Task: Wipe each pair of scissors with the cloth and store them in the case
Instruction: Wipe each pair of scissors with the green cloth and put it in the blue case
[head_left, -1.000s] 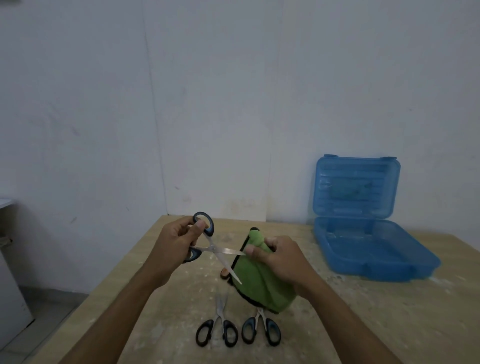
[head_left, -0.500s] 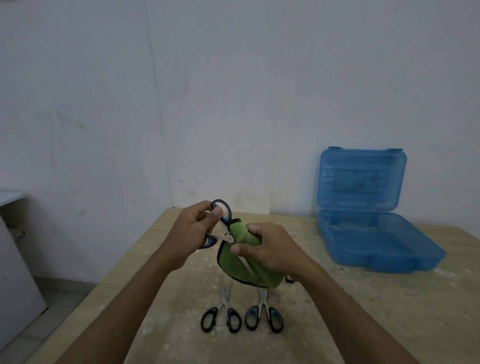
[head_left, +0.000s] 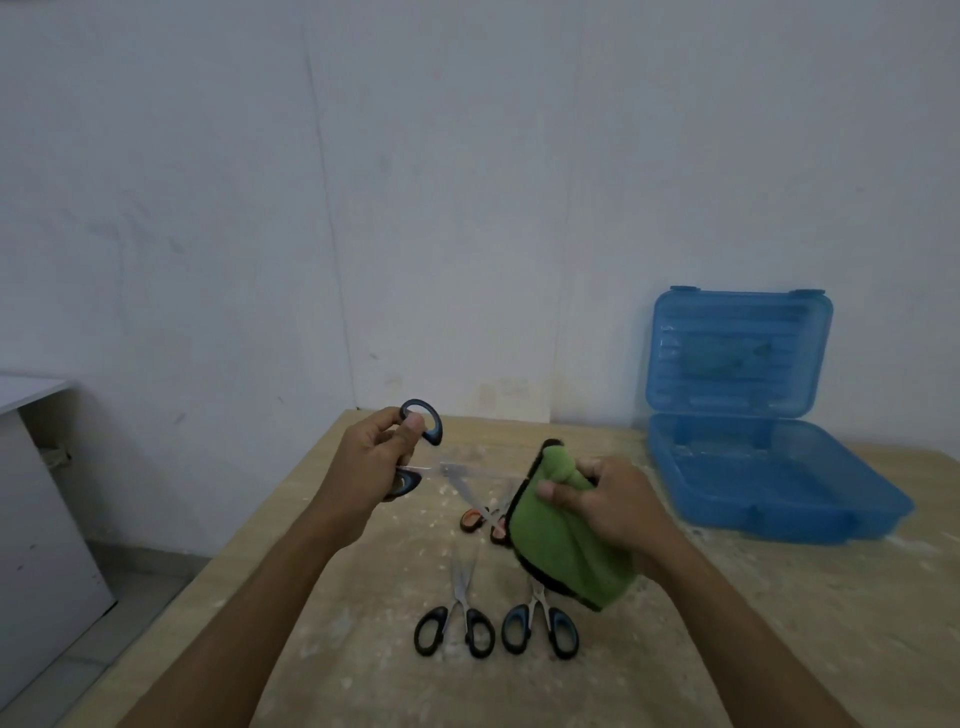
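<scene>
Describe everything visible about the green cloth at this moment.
The green cloth looks like soft fleecy fabric with a dark edging along its left border. It is bunched at the top, where the right hand grips it, and hangs in loose folds above the table. One blade of the open scissors reaches its left edge; it partly hides scissors lying behind and below.

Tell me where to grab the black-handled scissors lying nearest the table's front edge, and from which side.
Grip the black scissors by the two handle loops, coming from above on the near side. They lie flat on the table and shut, loops toward the person, blades pointing away. The loops are the thick, raised part; the blades look thin and flush with the top. The blue-handled pair lies close on the right, so pinch narrowly.
</scene>
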